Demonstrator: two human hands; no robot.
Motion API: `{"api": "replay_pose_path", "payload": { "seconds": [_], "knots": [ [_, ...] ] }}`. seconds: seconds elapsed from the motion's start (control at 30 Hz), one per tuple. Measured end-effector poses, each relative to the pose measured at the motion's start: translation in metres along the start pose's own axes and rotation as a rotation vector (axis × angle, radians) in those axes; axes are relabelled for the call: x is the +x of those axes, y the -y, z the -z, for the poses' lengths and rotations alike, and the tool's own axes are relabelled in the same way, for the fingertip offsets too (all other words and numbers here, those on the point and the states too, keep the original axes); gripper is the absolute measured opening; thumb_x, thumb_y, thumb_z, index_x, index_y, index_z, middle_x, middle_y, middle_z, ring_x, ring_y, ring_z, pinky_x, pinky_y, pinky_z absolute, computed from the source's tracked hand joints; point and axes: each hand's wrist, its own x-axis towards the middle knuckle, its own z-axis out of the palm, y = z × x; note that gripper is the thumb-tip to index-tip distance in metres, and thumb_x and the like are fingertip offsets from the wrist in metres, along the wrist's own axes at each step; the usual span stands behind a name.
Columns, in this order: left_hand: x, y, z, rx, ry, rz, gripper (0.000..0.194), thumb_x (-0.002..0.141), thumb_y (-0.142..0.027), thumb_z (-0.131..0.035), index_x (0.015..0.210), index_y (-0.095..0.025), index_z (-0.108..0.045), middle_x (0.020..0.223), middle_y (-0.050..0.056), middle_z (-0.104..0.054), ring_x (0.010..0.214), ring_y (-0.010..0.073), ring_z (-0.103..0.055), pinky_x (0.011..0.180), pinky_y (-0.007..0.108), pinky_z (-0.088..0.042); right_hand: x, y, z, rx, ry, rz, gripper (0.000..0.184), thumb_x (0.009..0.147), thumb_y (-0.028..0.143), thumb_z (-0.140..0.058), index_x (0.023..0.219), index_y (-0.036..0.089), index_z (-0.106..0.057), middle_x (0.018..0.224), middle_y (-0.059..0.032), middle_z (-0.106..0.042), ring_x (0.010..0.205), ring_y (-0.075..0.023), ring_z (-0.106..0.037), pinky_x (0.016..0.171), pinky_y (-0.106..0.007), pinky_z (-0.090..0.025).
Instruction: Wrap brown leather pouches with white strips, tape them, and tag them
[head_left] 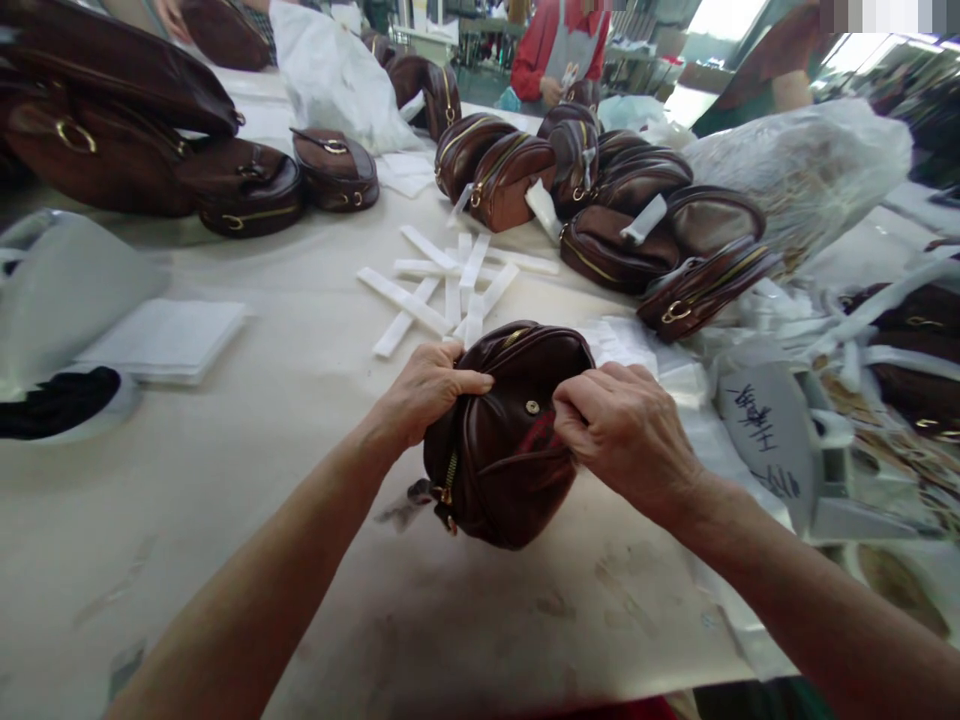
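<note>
A small dark brown leather bag (510,480) with a gold zipper and a round metal snap is held up over the near part of the table. My left hand (431,392) grips its upper left edge, thumb lying over the front. On the right side, my right hand (619,425) is closed on the edge of the bag's flap or pocket; its fingertips are partly hidden. A dark reddish patch shows beside those fingers. From the bag's lower left hangs a wrapped zipper pull (409,505). Just beyond the bag lie several white strips (450,280) in a loose pile.
More brown bags (622,245) crowd the back right, others (247,185) the back left. Plastic bags (817,180) and a grey tape dispenser-like object (765,430) stand at right. White sheets (165,335) lie at left. A person in a red sleeve (529,60) is across the table.
</note>
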Motion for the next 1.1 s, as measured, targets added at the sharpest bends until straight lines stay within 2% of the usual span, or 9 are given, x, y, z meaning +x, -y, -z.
{"api": "replay_pose_path", "payload": {
  "seconds": [0.2, 0.33, 0.47, 0.63, 0.73, 0.93, 1.1],
  "knots": [
    [-0.001, -0.001, 0.005, -0.028, -0.027, 0.021, 0.021, 0.053, -0.015, -0.071, 0.072, -0.012, -0.06, 0.056, 0.002, -0.061, 0.045, 0.0143, -0.057, 0.044, 0.023, -0.045, 0.014, 0.002, 0.001, 0.03, 0.087, 0.005, 0.015, 0.078, 0.013, -0.051, 0.067, 0.016, -0.062, 0.065, -0.0053, -0.063, 0.067, -0.0187, -0.05, 0.067, -0.031, -0.029],
    [0.001, -0.003, 0.002, -0.024, -0.036, 0.036, 0.02, 0.054, -0.014, -0.07, 0.072, -0.013, -0.06, 0.055, 0.002, -0.06, 0.045, 0.0151, -0.057, 0.043, 0.023, -0.045, 0.019, -0.001, 0.005, 0.066, 0.299, 0.035, 0.018, 0.081, 0.014, -0.053, 0.069, 0.018, -0.066, 0.068, -0.0053, -0.065, 0.071, -0.0189, -0.053, 0.065, -0.03, -0.032],
    [0.003, -0.003, 0.001, -0.017, -0.023, 0.032, 0.019, 0.055, -0.012, -0.068, 0.07, -0.014, -0.057, 0.051, -0.001, -0.056, 0.046, 0.016, -0.058, 0.044, 0.024, -0.046, 0.023, -0.002, 0.007, 0.099, 0.442, -0.032, 0.019, 0.082, 0.012, -0.052, 0.082, 0.019, -0.07, 0.077, -0.0056, -0.068, 0.078, -0.0194, -0.056, 0.064, -0.027, -0.036],
    [0.004, -0.003, 0.004, -0.029, -0.002, 0.05, 0.016, 0.057, -0.01, -0.067, 0.071, -0.012, -0.059, 0.054, 0.001, -0.059, 0.046, 0.0147, -0.058, 0.046, 0.024, -0.048, 0.029, 0.001, 0.007, 0.121, 0.488, -0.101, 0.021, 0.083, 0.014, -0.053, 0.089, 0.019, -0.071, 0.082, -0.0057, -0.069, 0.081, -0.0198, -0.058, 0.069, -0.028, -0.04],
    [0.003, -0.005, 0.004, -0.025, -0.016, 0.071, 0.014, 0.059, -0.008, -0.065, 0.071, -0.011, -0.059, 0.055, 0.002, -0.061, 0.045, 0.0136, -0.058, 0.044, 0.022, -0.048, 0.029, 0.001, 0.004, 0.179, 0.471, -0.115, 0.022, 0.083, 0.014, -0.053, 0.09, 0.02, -0.073, 0.082, -0.0055, -0.07, 0.081, -0.02, -0.058, 0.071, -0.029, -0.042],
    [0.001, -0.006, 0.002, -0.028, -0.049, 0.07, 0.013, 0.059, -0.007, -0.065, 0.066, -0.012, -0.056, 0.051, 0.0, -0.059, 0.041, 0.0122, -0.055, 0.04, 0.02, -0.044, 0.02, -0.009, -0.006, 0.365, 0.377, 0.034, 0.03, 0.077, 0.005, -0.053, 0.089, 0.023, -0.074, 0.083, -0.003, -0.069, 0.081, -0.0171, -0.056, 0.073, -0.027, -0.043],
    [0.001, -0.004, 0.001, -0.013, -0.039, 0.049, 0.016, 0.056, -0.01, -0.067, 0.067, -0.012, -0.056, 0.051, -0.001, -0.058, 0.042, 0.0126, -0.055, 0.04, 0.02, -0.044, 0.017, -0.016, -0.008, 0.436, 0.396, 0.094, 0.033, 0.075, 0.001, -0.049, 0.077, 0.021, -0.074, 0.084, -0.0028, -0.069, 0.081, -0.0162, -0.057, 0.075, -0.028, -0.044]
  ]
}}
